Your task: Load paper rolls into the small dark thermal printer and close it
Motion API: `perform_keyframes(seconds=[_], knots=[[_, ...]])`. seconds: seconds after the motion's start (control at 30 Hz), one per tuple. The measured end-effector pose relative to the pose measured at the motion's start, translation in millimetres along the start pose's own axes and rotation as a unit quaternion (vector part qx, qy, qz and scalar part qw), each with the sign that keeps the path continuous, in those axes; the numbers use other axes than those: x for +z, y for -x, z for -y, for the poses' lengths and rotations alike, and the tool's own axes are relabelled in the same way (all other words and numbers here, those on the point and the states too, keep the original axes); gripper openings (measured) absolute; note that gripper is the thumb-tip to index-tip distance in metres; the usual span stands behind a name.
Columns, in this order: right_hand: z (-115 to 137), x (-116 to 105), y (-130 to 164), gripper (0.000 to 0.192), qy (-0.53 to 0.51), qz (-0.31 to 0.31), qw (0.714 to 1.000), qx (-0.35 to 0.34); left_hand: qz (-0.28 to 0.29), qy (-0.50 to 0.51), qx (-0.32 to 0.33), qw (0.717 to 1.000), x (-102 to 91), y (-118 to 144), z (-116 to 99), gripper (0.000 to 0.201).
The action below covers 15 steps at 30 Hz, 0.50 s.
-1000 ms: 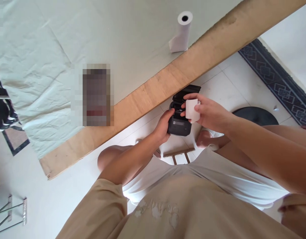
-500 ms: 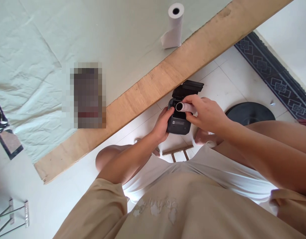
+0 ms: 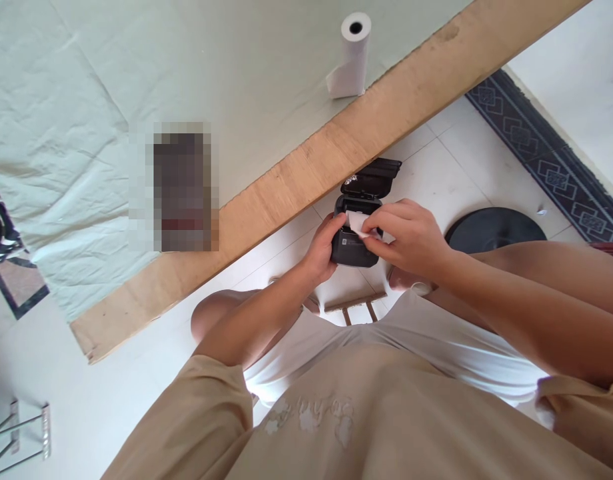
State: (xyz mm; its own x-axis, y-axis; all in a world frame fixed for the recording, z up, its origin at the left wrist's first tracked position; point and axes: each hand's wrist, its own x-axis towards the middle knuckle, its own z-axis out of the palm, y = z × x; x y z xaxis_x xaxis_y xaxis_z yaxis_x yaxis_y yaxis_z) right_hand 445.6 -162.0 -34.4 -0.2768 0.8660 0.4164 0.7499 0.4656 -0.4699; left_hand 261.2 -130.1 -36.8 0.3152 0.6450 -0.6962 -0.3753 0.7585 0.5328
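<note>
My left hand (image 3: pixel 322 250) grips the left side of a small black printer (image 3: pixel 355 248) held over my lap, just below the table edge. The printer's lid (image 3: pixel 374 179) stands open at the far side. My right hand (image 3: pixel 406 235) pinches a white paper roll (image 3: pixel 355 221) that sits in the printer's open bay, with a paper end showing under my fingertips. Most of the roll is hidden by the fingers.
A second white paper roll (image 3: pixel 351 57) stands upright on the table's pale cloth (image 3: pixel 211 73), near the wooden table edge (image 3: pixel 306 170). A blurred dark object (image 3: pixel 181 187) lies on the cloth. On the tiled floor are a black round base (image 3: pixel 494 230) and a patterned rug border (image 3: pixel 541 160).
My right hand brought the paper roll from above the printer down into its open bay. The left hand kept hold of the printer.
</note>
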Motion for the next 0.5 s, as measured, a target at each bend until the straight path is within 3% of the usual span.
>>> perform_keyframes(seconds=[0.17, 0.37, 0.5], knots=[[1.9, 1.7, 2.7, 0.027, 0.000, -0.001, 0.997, -0.073, 0.016, -0.004, 0.012, 1.000, -0.5, 2.5, -0.8, 0.030], [-3.7, 0.6, 3.1, 0.031, 0.016, 0.026, 0.999, -0.033, 0.010, -0.001, 0.013, 1.000, -0.4, 1.9, -1.0, 0.026], [-1.2, 2.3, 3.0, 0.029, 0.028, 0.040, 0.997, -0.056, -0.004, 0.011, 0.008, 1.000, 0.7, 0.0, -1.6, 0.026]])
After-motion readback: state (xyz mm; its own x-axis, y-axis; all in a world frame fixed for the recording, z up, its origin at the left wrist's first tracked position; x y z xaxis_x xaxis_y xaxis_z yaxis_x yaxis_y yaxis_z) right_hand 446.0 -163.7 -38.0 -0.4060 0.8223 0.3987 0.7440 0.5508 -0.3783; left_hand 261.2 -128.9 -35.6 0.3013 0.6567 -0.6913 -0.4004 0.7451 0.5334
